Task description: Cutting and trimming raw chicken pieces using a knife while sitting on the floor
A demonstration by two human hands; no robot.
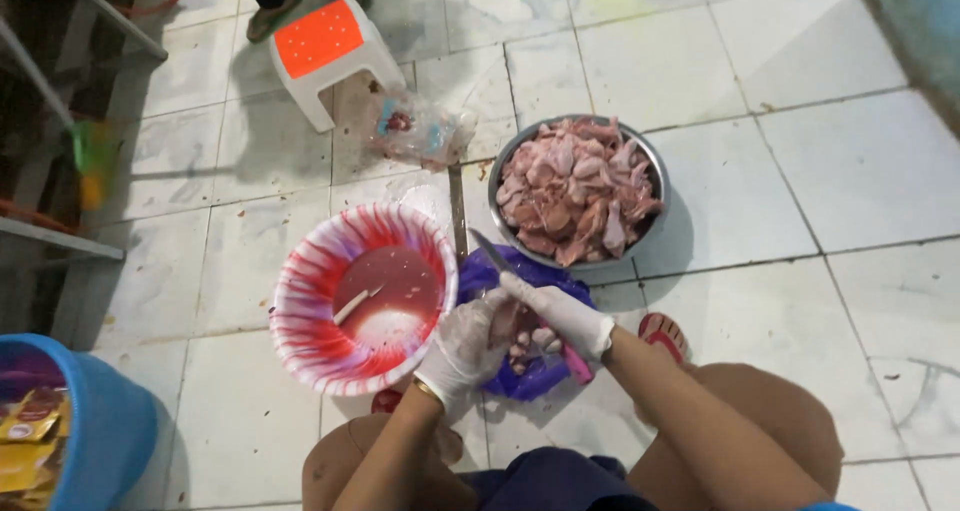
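A piece of raw chicken (520, 333) sits low in the middle of the view, over a purple plastic bag (540, 371) spread on the floor. The left hand (465, 346), in a white glove, has its grip closed around the meat from the left side. The right hand (565, 316), also gloved, is closed on a knife (492, 251) with a pink handle; the blade points up and away, its tip near the rim of a steel bowl (655, 171) heaped with pale pink chicken pieces (578, 189).

Just left of the hands stands a red-and-white streaked plastic basin (300, 316) holding reddish water. Beyond it a crumpled clear plastic bag (420, 131) lies on the tiles, and further back stands a small white stool with an orange top (325, 46), with another person's foot (270, 16) beside it. A blue bucket (105, 431) fills the lower left corner.

The floor (800, 121) is white tile, stained and wet-looking, with dark grout lines. The person squats, bare knees at the bottom edge, a red sandal (662, 333) under the right forearm.
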